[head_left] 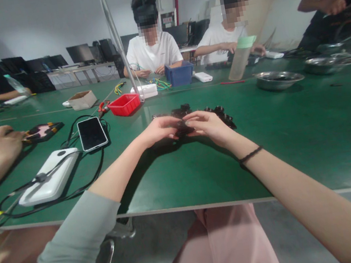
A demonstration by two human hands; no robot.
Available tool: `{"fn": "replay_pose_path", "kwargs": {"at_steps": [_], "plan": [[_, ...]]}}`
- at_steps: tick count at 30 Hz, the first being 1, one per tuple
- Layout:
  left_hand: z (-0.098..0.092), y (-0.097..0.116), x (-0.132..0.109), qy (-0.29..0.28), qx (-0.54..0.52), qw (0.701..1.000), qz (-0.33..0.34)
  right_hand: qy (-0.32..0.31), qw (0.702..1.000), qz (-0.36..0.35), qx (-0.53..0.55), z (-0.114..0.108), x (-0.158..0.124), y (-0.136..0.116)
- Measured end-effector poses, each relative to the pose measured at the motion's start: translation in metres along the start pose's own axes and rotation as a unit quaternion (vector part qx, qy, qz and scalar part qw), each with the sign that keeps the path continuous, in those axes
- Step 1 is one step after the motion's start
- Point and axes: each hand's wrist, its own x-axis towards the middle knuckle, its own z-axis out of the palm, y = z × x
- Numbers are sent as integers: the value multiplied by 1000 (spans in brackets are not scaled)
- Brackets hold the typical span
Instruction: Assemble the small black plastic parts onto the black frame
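My left hand (162, 130) and my right hand (207, 127) meet over the green table, fingers bent toward each other. Between their fingertips is a small black part (182, 126), mostly covered by the fingers, so its kind cannot be made out. Just behind the fingers lie more black pieces (185, 108). A cluster of small black parts (221, 114) rests on the table beyond my right hand, close to its knuckles.
To the left lie a phone (93, 134), a white power bank (50, 177) and looped black cable. A red bin (125, 105) and a metal pole (121, 46) stand ahead. Metal bowls (278, 80) sit at right. A neighbour's hand (5, 144) is at far left.
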Motion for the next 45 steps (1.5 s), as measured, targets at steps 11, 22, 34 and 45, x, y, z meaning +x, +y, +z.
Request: {"fn": "replay_pose_path", "kwargs": {"at_steps": [11, 22, 34, 45], "plan": [[-2, -2, 1, -2, 16, 1000, 2, -2, 999, 37, -21, 3, -3, -4], [-2, 1, 0, 12, 25, 1000, 1, 4, 998, 48, -42, 4, -4, -7], [1, 5, -1, 33, 11, 999, -14, 9, 1000, 23, -2, 2, 1, -2], [0, 4, -1, 31, 11, 999, -20, 5, 1000, 24, 7, 0, 2, 0]]}}
